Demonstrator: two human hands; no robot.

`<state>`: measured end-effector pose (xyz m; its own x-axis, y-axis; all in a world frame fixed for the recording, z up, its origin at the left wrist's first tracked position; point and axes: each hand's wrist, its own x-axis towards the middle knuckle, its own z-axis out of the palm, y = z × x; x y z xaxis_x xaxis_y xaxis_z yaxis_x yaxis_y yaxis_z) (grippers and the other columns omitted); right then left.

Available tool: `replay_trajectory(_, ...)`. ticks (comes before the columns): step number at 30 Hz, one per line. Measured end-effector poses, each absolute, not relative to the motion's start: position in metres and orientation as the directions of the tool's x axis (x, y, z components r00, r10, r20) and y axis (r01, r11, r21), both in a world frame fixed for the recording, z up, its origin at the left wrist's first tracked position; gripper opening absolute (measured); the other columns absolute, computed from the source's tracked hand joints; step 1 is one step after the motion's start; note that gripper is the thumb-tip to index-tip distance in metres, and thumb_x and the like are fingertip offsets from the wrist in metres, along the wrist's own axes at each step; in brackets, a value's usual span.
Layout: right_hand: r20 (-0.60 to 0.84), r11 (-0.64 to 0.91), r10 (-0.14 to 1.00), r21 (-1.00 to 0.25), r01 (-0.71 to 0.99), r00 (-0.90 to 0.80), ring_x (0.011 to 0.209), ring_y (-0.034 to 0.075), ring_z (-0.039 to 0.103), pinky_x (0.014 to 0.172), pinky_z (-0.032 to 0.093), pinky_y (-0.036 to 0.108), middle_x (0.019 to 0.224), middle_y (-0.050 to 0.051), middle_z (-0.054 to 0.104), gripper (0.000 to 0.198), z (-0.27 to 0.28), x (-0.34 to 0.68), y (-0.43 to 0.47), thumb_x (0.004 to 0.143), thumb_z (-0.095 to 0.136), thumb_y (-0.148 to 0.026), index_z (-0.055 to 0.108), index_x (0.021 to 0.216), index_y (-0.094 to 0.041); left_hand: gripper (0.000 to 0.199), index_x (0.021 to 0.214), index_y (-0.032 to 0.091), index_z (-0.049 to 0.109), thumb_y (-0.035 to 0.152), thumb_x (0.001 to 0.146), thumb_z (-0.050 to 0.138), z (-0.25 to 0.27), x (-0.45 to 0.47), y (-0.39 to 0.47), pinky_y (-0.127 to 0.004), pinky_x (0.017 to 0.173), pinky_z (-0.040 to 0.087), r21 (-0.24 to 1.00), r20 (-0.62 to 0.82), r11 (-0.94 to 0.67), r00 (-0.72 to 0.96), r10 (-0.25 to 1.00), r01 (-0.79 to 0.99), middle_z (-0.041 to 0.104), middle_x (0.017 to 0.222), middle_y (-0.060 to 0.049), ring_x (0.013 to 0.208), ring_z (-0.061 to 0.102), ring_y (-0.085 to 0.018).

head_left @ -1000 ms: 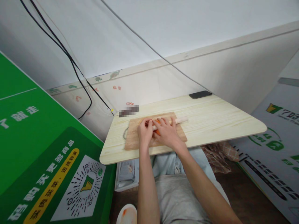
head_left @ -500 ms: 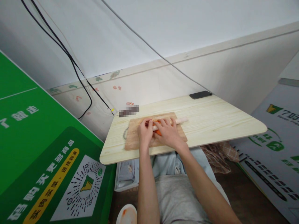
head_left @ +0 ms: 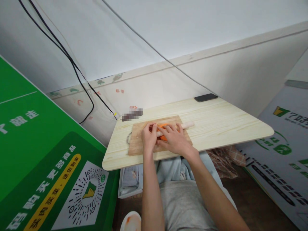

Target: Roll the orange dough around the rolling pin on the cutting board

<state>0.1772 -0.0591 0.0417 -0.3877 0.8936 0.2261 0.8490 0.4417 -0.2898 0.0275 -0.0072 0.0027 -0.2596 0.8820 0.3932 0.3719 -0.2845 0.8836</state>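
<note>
A pale wooden rolling pin [head_left: 189,124] lies slantwise over a bright orange, flat dough-like piece [head_left: 163,138] on a wooden cutting board [head_left: 136,146]. My right hand [head_left: 173,136] rests across the pin with its fingers stretched out and spread, covering the pin's middle. Close by on the left, my left hand [head_left: 149,135] has its fingers curled into a pinch at the left edge of the orange piece, near the pin's end. Exactly what lies between those fingertips is partly hidden.
The board sits on a light wood table [head_left: 226,125] against the wall. A black phone [head_left: 205,97] and a blurred dark item [head_left: 132,114] lie along its back edge. Below are a white bin [head_left: 130,181] and an orange-stained white dish [head_left: 131,221]. A green panel [head_left: 48,144] stands left.
My right hand has shifted slightly down toward me, its thumb now stretched out at the near side. More of the orange piece shows around the pin. My left hand stays nearly in place.
</note>
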Motion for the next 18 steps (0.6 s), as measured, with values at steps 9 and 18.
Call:
replay_trajectory(9,0.351,0.413,0.882,-0.253,0.875,-0.315,0.147,0.036,0.047,0.131,0.014,0.063,0.154,0.016,0.062,0.05,0.028,0.165,-0.041,0.104,0.058,-0.037,0.061,0.15,-0.021,0.015,0.093,0.02,0.076,0.026,0.096,0.063,0.002,0.028,-0.006,-0.034,0.089,0.059,0.893,0.387,-0.29,-0.26,0.885,0.345,0.081,0.096,-0.008,0.091,0.075,-0.022)
replay_trajectory(18,0.237,0.441,0.892,-0.265,0.857,-0.385,0.148,0.037,0.047,0.129,0.019,0.065,0.153,0.016,0.063,0.062,0.041,0.177,-0.058,0.105,0.06,-0.048,0.052,0.161,-0.024,0.016,0.094,0.02,0.076,0.028,0.096,0.062,0.003,0.028,-0.006,-0.034,0.091,0.059,0.893,0.384,-0.282,-0.264,0.885,0.351,0.081,0.097,-0.008,0.093,0.075,-0.022)
